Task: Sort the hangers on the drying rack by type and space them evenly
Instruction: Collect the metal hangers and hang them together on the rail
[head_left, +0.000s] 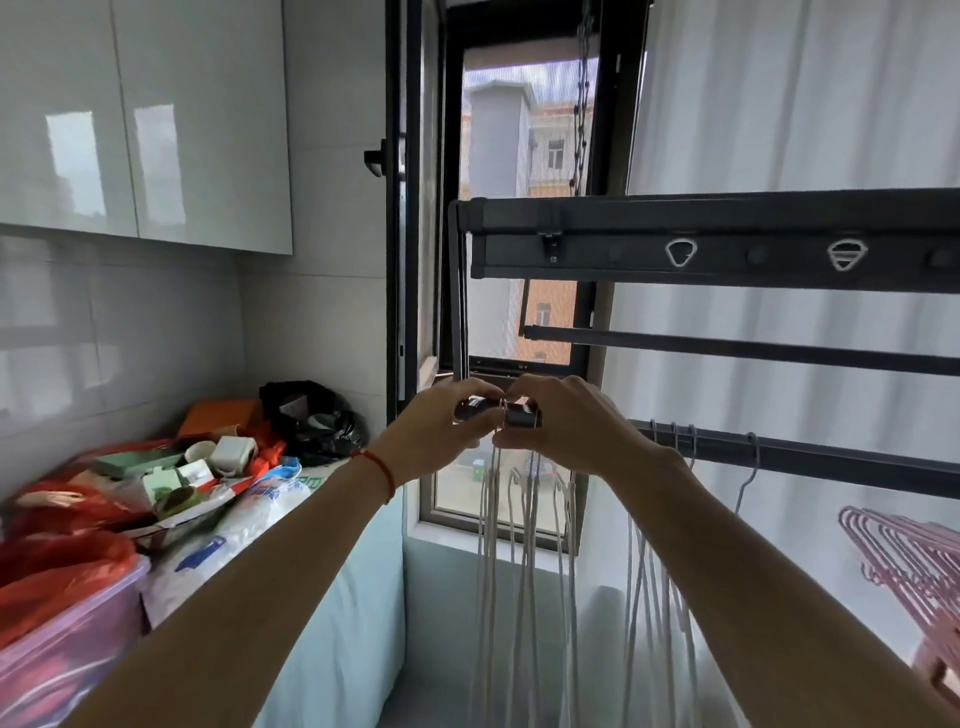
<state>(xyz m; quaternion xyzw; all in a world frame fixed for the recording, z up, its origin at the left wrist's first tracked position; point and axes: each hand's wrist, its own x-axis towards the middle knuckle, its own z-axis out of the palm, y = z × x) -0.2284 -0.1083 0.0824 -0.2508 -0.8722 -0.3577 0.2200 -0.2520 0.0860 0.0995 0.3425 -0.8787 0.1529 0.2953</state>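
Left hand (449, 423) and right hand (558, 415), fingers curled, grip white hangers' (524, 545) hooks at the rail's (810, 454) left end.

A: How many hands are up at the dark metal drying rack (727, 228)?
B: Two bare hands.
A: Its rails?
B: Three thin dark ones below the broad beam.
A: Pink plastic hangers (904, 551)?
B: One bunch; too overlapped to count.

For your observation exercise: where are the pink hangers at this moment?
In the head view, the pink hangers are bunched at the far right, below the lowest rack bar and right of the white hangers, away from both hands.
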